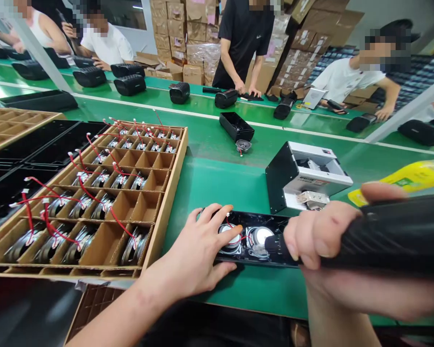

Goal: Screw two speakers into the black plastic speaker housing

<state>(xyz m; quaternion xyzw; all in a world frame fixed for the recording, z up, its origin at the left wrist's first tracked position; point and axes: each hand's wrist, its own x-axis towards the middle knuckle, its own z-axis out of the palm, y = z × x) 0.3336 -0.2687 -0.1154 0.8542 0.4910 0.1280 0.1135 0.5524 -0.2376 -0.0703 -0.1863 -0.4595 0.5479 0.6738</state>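
My left hand [200, 248] is closed over the left end of a long black speaker panel [271, 220], thumb along its near edge and fingers reaching across. Two round speaker drivers sit in the panel: a left driver [228, 246] partly under my fingers, and a right driver [262, 235], with red wires at them. My right hand [320, 236] grips a black electric screwdriver [398, 236], held roughly level. Its front end points left at the right driver; whether the bit touches a screw cannot be made out. The screwdriver and hand cover the panel's right end.
To the left stands a divided cardboard tray [169, 193] with several wired drivers. A silver-and-black screw feeder [307, 178] is behind the panel, a yellow bottle [408, 178] at right. Farther back are a black housing [237, 126], a loose driver [243, 146] and several people across the green bench.
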